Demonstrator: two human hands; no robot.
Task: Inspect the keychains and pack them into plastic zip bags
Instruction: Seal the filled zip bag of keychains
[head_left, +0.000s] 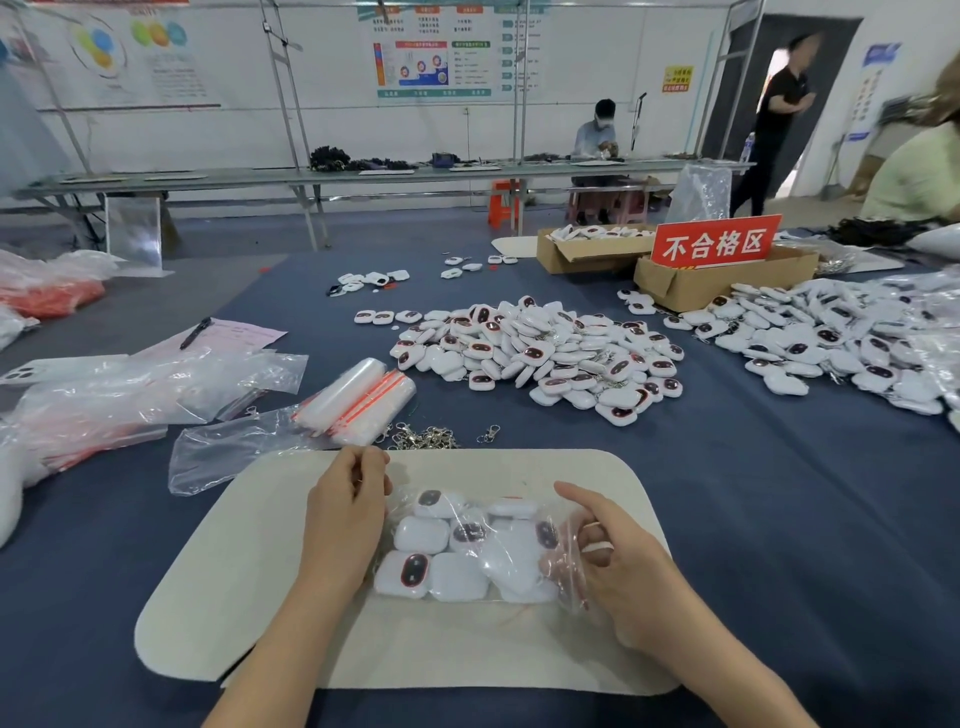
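A clear zip bag (467, 551) filled with several white keychains lies on the beige mat (249, 597) in front of me. My left hand (345, 519) rests at the bag's left end, fingers curled near its top corner. My right hand (608, 551) pinches the bag's right, open end, thumb raised. A big pile of loose white keychains (540, 353) lies beyond the mat on the blue cloth. A stack of empty zip bags with red strips (358, 400) sits to the upper left of the mat.
Loose metal clasps (426, 436) lie just past the mat. A second keychain pile (831, 338) spreads at right. Two cardboard boxes (691, 286) with a red sign (714, 241) stand behind. Plastic bags (130, 395), a pen and paper (228, 332) lie at left. People are at the back.
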